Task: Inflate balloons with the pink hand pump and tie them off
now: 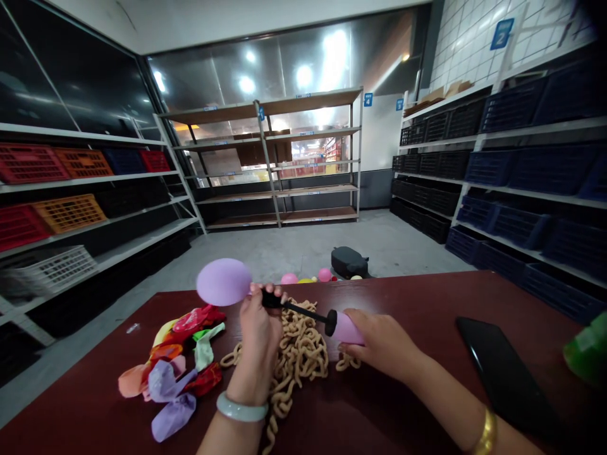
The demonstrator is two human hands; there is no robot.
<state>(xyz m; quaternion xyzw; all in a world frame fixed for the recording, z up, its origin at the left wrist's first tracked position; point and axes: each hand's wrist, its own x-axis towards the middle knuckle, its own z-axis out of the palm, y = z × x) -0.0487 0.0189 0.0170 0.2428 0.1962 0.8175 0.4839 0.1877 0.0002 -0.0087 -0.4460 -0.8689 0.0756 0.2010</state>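
A partly inflated purple balloon (224, 282) sits on the nozzle of a hand pump (327, 321) with a black rod and a purple barrel. My left hand (258, 328) is closed around the balloon's neck and the pump's black nozzle. The purple barrel is gripped in my right hand (382, 344), with the black rod drawn out between the two hands. Both hands hover over a dark red table (408, 297), above a heap of tan chain-like cord (296, 354).
Several uninflated balloons (177, 370) in mixed colours lie at the table's left. A black phone (502, 373) lies at the right, beside a green object (588, 351). Inflated balloons (306, 277) and a black bag (348, 261) rest on the floor beyond. Shelves with crates line both walls.
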